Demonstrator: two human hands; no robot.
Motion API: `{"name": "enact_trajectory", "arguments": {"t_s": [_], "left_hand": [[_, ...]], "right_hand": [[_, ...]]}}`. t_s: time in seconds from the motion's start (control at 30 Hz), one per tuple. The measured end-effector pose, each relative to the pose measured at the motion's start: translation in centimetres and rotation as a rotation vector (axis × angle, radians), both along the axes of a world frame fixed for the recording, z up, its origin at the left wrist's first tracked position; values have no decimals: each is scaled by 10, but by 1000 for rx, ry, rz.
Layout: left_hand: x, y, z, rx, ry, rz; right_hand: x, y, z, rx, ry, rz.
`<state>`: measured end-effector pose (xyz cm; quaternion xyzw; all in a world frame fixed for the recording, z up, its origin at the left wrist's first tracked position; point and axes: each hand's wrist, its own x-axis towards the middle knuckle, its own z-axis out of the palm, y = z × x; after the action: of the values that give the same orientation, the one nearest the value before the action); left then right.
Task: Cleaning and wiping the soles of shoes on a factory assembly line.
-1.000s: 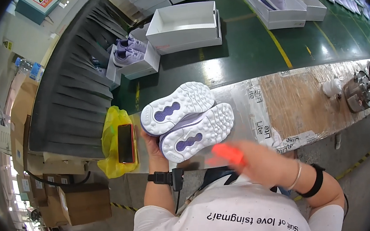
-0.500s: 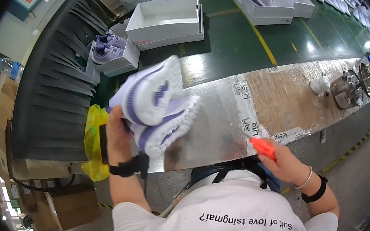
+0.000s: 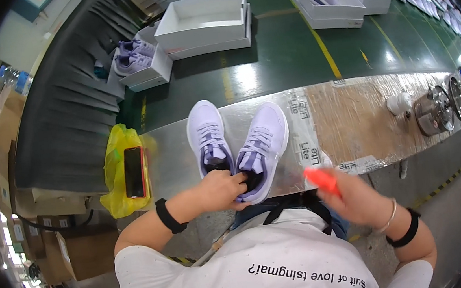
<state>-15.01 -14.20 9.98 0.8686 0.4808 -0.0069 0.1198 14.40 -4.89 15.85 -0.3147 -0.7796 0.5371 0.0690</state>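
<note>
A pair of lavender sneakers stands soles down on the silvery bench top (image 3: 171,145), toes pointing away from me. My left hand (image 3: 221,190) is at their heels, its fingers closed on the heel collar of the right-hand sneaker (image 3: 264,140). The left-hand sneaker (image 3: 207,127) touches the back of that hand, and its heel is partly hidden. Off to the right, over the bench's near edge, my right hand (image 3: 347,196) is closed round a tool with an orange-red handle (image 3: 323,180). Motion blurs it, and the tool's working end cannot be made out.
Left of the sneakers, a phone (image 3: 135,172) lies on a yellow plastic bag (image 3: 112,180). Beyond stand a shoebox with sneakers (image 3: 149,76), an open white box (image 3: 203,33) and more filled shoeboxes (image 3: 335,15). A steel pot (image 3: 431,112) and a white bottle (image 3: 399,105) sit at right.
My left hand has brought the sneakers down from the air, where their soles showed, onto the bench upright. My right hand has shifted slightly, still with the orange-red handle.
</note>
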Motion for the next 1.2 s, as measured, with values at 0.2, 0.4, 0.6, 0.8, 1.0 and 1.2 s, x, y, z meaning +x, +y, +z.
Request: {"name": "enact_trajectory", "arguments": {"t_s": [0.2, 0.4, 0.6, 0.8, 1.0, 1.2], "left_hand": [[0, -4, -11, -30, -39, 18], [1, -11, -1, -118, -33, 142], [-6, -10, 10, -241, -70, 288], [5, -3, 12, -239, 8, 271], [8, -3, 7, -205, 34, 256], [7, 0, 4, -163, 45, 214]], "right_hand": [[-49, 9, 18, 200, 107, 339], [-32, 30, 10, 140, -28, 133], [0, 26, 3, -26, -257, -131], [0, 17, -5, -71, -147, -41], [-14, 17, 3, 102, -56, 270], [-17, 40, 15, 18, -171, 193]]}}
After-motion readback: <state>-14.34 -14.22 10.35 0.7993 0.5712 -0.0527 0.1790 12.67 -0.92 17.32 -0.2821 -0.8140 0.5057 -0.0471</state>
